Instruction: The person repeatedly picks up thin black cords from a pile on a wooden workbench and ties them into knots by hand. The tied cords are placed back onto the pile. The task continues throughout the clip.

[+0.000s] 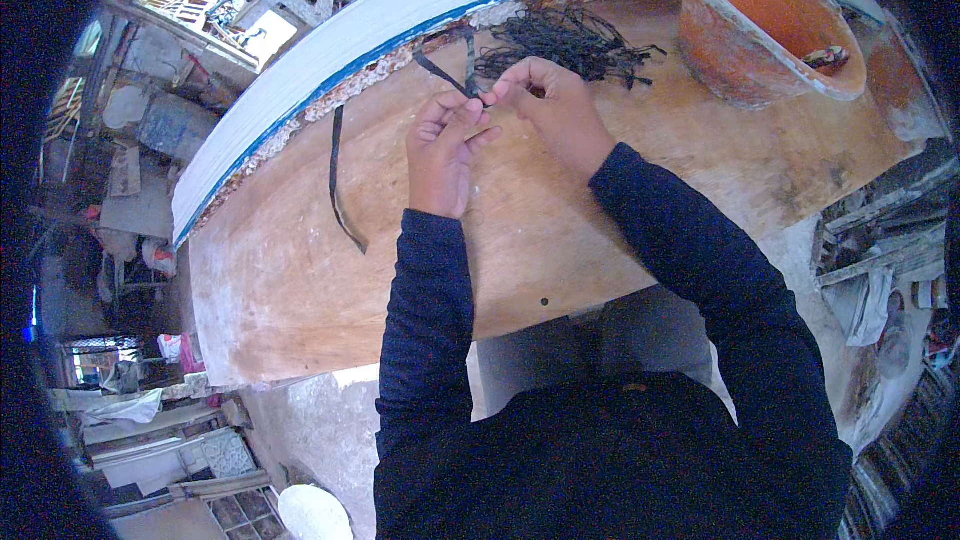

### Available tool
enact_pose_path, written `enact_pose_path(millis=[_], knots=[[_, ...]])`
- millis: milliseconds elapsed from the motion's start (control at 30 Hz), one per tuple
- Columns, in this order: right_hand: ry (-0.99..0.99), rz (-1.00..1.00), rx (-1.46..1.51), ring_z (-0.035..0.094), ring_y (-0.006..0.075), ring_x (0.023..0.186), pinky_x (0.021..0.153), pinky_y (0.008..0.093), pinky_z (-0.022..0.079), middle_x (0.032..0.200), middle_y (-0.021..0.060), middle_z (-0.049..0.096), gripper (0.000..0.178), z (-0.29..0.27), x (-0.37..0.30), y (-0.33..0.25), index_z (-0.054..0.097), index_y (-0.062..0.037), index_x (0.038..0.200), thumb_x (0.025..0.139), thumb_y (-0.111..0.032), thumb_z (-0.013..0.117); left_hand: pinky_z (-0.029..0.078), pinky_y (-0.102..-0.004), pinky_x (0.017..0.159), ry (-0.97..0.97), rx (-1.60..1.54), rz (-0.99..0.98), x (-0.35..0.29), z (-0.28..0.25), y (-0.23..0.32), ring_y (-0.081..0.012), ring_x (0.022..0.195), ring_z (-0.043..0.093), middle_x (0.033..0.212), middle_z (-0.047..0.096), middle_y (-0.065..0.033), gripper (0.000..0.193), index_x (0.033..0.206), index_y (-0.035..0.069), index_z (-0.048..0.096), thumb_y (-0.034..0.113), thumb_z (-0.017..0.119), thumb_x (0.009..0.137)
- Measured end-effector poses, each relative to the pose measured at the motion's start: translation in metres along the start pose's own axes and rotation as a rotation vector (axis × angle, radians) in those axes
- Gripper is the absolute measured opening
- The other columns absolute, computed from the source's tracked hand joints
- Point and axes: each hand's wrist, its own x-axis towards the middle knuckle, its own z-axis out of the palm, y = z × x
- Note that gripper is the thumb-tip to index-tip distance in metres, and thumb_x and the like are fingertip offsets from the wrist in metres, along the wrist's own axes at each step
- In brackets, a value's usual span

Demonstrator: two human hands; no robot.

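Both my hands meet over the wooden board, fingertips pinching a dark flat strip point(440, 73) that bends between them. My left hand point(445, 152) is closed on it with thumb and fingers. From the other side my right hand point(556, 108) grips it between thumb and forefinger. The strip's two lengths spread upward from the pinch. Just beyond my right hand lies a tangled pile of black strips point(570, 45). A single loose black strip point(337, 180) lies to the left of my left hand, hanging down from the board's far edge.
The wooden board point(280, 290) carries all this. A white wall with a blue stripe point(330, 50) curves along its far side. An orange, whitish-crusted bucket point(720, 60) leans at the far right. A white round basin point(315, 513) sits on the floor at lower left.
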Motion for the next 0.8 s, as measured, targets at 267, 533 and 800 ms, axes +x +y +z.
enact_pose_path(millis=[267, 533, 800], knots=[[-0.017, 0.056, -0.151, 0.057, 0.0159, 0.066, 0.061, 0.0288, 0.045, 0.072, 0.0083, 0.061, 0.019, -0.007, 0.003, -0.004, 0.061, -0.0018, 0.077, 0.076, -0.02, 0.06, 0.051, -0.0285, 0.068, 0.011, 0.051, 0.031, 0.003, 0.0, -0.004, -0.012, 0.081, 0.058, 0.088, 0.061, -0.0071, 0.005, 0.085, 0.007, 0.055, 0.007, 0.058, 0.081], [-0.049, 0.009, -0.153, 0.055, 0.0177, 0.062, 0.059, 0.0301, 0.044, 0.069, 0.0085, 0.06, 0.019, -0.007, 0.004, -0.003, 0.061, -0.0029, 0.077, 0.074, -0.022, 0.063, 0.049, -0.0256, 0.06, 0.054, 0.068, 0.032, 0.005, -0.005, -0.003, -0.0092, 0.07, 0.054, 0.085, 0.06, -0.0041, 0.005, 0.086, 0.009, 0.055, 0.01, 0.058, 0.081], [-0.015, -0.155, -0.25, 0.05, 0.0153, 0.065, 0.058, 0.0277, 0.041, 0.071, 0.0033, 0.054, 0.012, 0.0, -0.005, -0.01, 0.056, -0.0052, 0.081, 0.077, -0.016, 0.061, 0.044, -0.02, 0.052, 0.08, 0.055, -0.072, 0.005, -0.004, -0.004, -0.0047, 0.058, 0.047, 0.082, 0.059, -0.0029, 0.015, 0.092, 0.01, 0.053, 0.012, 0.061, 0.08]])
